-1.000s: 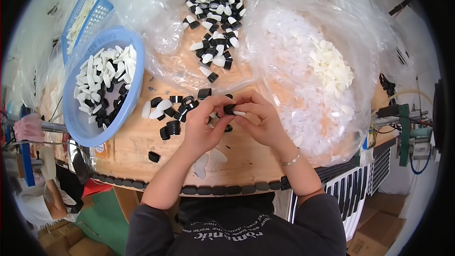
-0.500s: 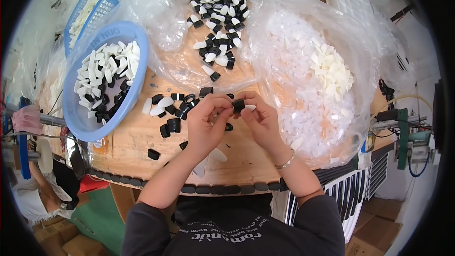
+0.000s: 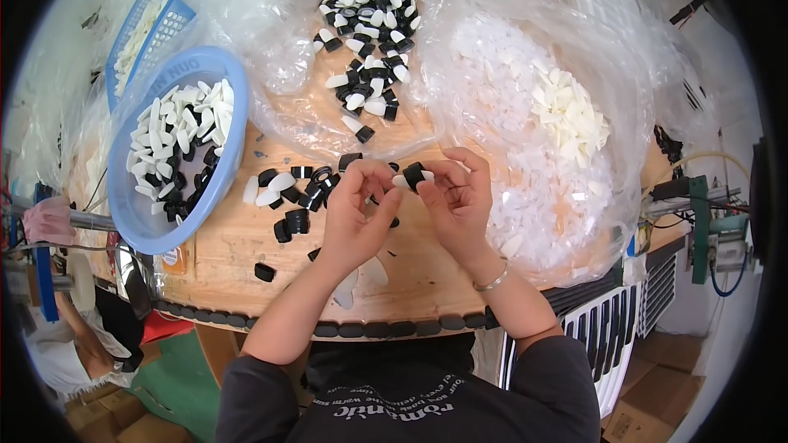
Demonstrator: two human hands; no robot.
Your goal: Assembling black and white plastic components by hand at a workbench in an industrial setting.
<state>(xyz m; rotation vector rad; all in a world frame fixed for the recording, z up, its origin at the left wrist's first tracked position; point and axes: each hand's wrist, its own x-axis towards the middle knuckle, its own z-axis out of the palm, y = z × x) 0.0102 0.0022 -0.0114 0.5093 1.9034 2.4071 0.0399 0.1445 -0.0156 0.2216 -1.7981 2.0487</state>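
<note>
In front of me, between my two hands, is a short black ring-like piece (image 3: pixel 414 175). A white oval piece (image 3: pixel 400 181) shows out of its left side, and a bit of white shows at its right too. The thumb and fingers of my right hand (image 3: pixel 460 209) pinch the black piece. My left hand (image 3: pixel 359 209) is closed at the white end, its fingertips against it. Left of my hands lie loose black rings (image 3: pixel 297 221) and white oval pieces (image 3: pixel 267 197). Flat white pieces (image 3: pixel 373 272) lie partly hidden beneath my hands.
At left stands a blue basin (image 3: pixel 238 115) of white and black pieces, with a blue basket (image 3: pixel 176 29) behind. Joined black-and-white pieces (image 3: pixel 377 57) are heaped at the back. Clear plastic sheeting (image 3: pixel 492 74) holds cream pieces (image 3: pixel 566 119) at right. Dark edging (image 3: pixel 353 330) runs along the table front.
White now sticks out on both sides of the black ring; before, it showed only on the right. My hands have parted slightly, and the view has shifted a little.
</note>
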